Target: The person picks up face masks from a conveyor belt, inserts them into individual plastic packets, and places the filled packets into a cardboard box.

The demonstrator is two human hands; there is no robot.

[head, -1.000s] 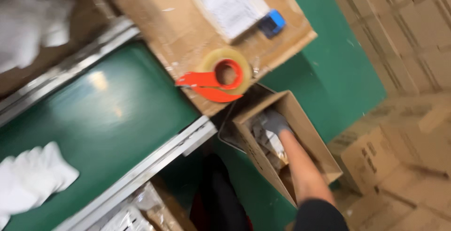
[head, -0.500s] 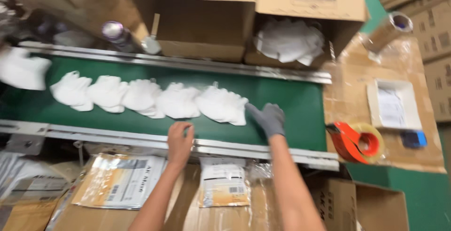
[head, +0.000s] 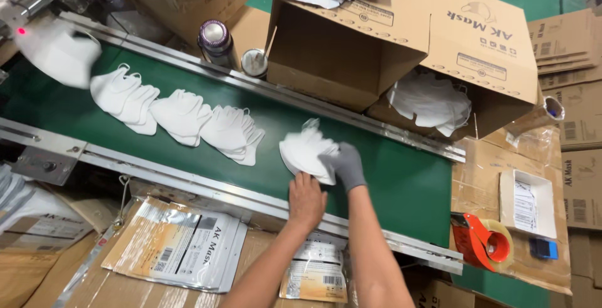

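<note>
A stack of white face masks (head: 306,150) lies on the green conveyor belt (head: 401,182). My right hand (head: 344,164), in a grey glove, grips the stack's right side. My bare left hand (head: 306,199) touches the stack's lower edge from the near side of the belt. Further left on the belt lie three more mask stacks (head: 182,117), and another white pile (head: 58,54) sits under the machine at the far left.
Open cardboard boxes (head: 351,51) stand behind the belt, one holding loose masks (head: 429,101). Two cans (head: 216,41) stand beside them. Printed foil pouches (head: 182,245) lie on cartons below the near rail. An orange tape dispenser (head: 483,239) sits at the right.
Both hands have closed in on the rightmost mask stack. The stacks have travelled right along the belt, and the view has moved closer.
</note>
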